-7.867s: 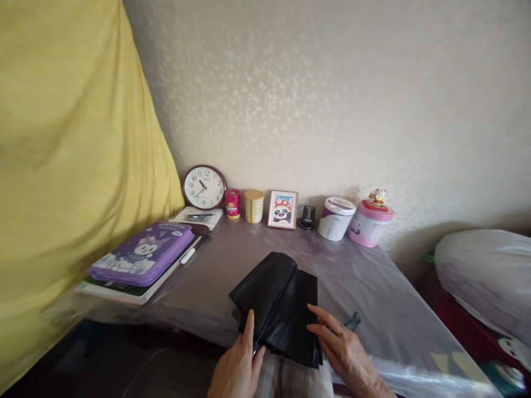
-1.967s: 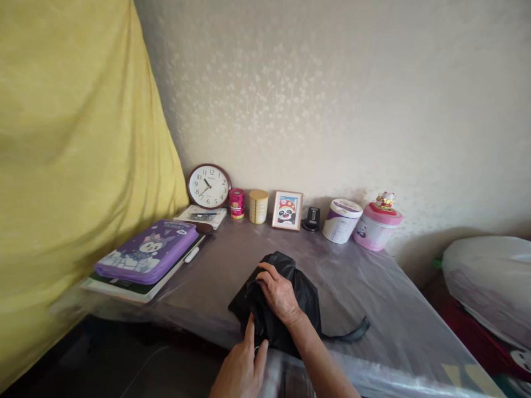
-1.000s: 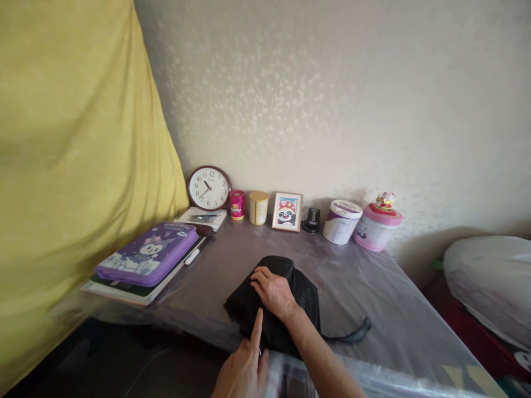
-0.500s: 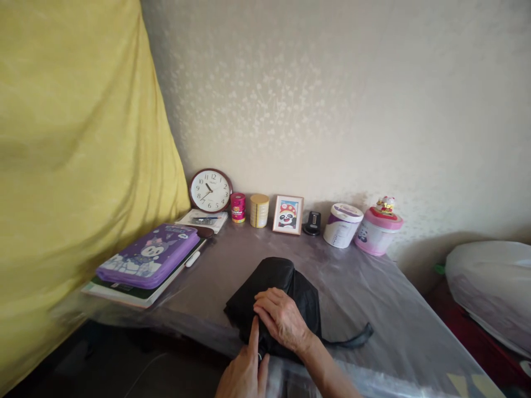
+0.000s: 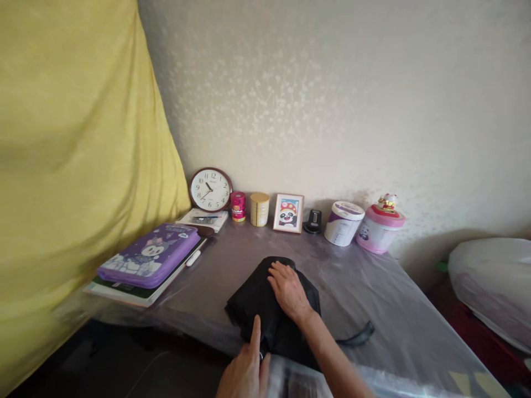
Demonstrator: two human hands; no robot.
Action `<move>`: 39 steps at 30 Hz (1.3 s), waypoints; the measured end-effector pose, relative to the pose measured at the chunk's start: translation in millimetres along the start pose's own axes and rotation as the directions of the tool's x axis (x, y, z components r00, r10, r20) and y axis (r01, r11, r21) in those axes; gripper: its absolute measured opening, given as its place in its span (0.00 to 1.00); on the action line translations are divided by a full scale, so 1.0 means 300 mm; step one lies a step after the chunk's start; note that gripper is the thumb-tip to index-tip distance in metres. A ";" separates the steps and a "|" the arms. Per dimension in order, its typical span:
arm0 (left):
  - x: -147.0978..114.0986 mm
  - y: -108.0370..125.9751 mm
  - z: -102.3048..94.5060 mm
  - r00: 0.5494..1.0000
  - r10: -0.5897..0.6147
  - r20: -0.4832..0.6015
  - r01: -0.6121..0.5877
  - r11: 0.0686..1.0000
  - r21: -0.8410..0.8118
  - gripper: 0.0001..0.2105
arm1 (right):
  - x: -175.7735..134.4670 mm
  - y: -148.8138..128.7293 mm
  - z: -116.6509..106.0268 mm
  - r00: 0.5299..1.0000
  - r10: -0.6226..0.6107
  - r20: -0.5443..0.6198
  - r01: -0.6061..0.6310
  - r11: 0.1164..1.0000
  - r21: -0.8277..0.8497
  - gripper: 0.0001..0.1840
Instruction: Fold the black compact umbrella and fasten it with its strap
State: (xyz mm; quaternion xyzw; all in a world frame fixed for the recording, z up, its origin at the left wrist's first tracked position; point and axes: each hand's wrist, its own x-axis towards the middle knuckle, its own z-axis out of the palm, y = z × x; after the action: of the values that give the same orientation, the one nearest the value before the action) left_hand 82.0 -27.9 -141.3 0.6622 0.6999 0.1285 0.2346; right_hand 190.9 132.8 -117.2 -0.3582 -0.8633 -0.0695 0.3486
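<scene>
A black folding umbrella [image 5: 254, 290], its canopy closed but loosely gathered, lies on the table near the front edge. Its strap [image 5: 357, 336] trails to the right across the cover. My left hand [image 5: 244, 369] grips the umbrella at its near end, around the handle, with the index finger stretched along the black fabric. Most of the handle is hidden by that hand. Flat on top of the canopy rests my right hand [image 5: 289, 292], fingers extended and slightly apart.
A purple case [image 5: 151, 257] lies on books at the left. Along the wall stand a clock [image 5: 211, 190], a pink can [image 5: 238, 207], a yellow-lidded jar [image 5: 259, 211], a picture frame [image 5: 288, 213], a black stapler-like object [image 5: 313, 222] and two tubs [image 5: 343, 225]. A yellow curtain [image 5: 74, 138] hangs left.
My right hand has slid up and away over the canopy, from beside my left fingertip toward the fold at the far side. My left hand has barely moved.
</scene>
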 end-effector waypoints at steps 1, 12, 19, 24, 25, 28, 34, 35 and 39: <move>0.000 0.000 0.000 1.000 -0.007 0.004 0.007 1.000 0.006 0.30 | -0.012 -0.043 -0.010 0.998 -0.031 0.050 0.029 0.999 0.032 0.14; 0.000 -0.010 0.005 1.000 -0.008 -0.024 0.007 1.000 -0.021 0.29 | -0.042 -0.139 -0.096 0.929 -0.252 0.270 0.158 0.932 0.327 0.15; -0.018 0.016 -0.028 0.999 -0.035 0.023 0.035 0.999 0.002 0.29 | -0.103 0.069 -0.170 0.999 -0.005 -0.032 0.013 0.964 0.264 0.14; -0.023 0.015 -0.032 0.999 -0.039 0.002 0.039 0.999 -0.015 0.29 | -0.282 0.219 -0.231 0.990 0.141 -0.015 -0.137 0.979 0.151 0.14; -0.023 0.013 -0.031 0.999 -0.037 -0.002 0.037 0.999 -0.022 0.29 | -0.318 0.236 -0.237 0.987 0.159 -0.006 -0.157 0.978 0.136 0.14; -0.021 0.007 -0.030 0.999 -0.038 0.000 0.038 0.999 -0.037 0.29 | -0.401 0.247 -0.249 0.988 0.157 0.013 -0.157 0.982 0.105 0.14; -0.013 -0.008 -0.021 0.999 -0.027 -0.045 0.024 0.998 -0.057 0.29 | -0.442 0.177 -0.239 0.990 0.109 0.085 -0.116 0.990 0.081 0.16; -0.011 -0.010 -0.019 0.999 -0.024 -0.047 0.021 0.998 -0.063 0.29 | -0.442 0.166 -0.236 0.991 0.101 0.090 -0.108 0.991 0.079 0.17; -0.009 -0.018 -0.014 0.999 -0.028 -0.040 0.024 0.996 -0.087 0.29 | -0.439 0.141 -0.232 0.995 0.068 0.070 -0.075 0.992 0.098 0.16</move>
State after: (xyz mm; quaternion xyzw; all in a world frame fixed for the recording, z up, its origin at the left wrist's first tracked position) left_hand 75.4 -30.6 -139.9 0.6396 0.7068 0.1691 0.2505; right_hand 323.4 63.1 -156.5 -0.3731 -0.8634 -0.0016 0.3395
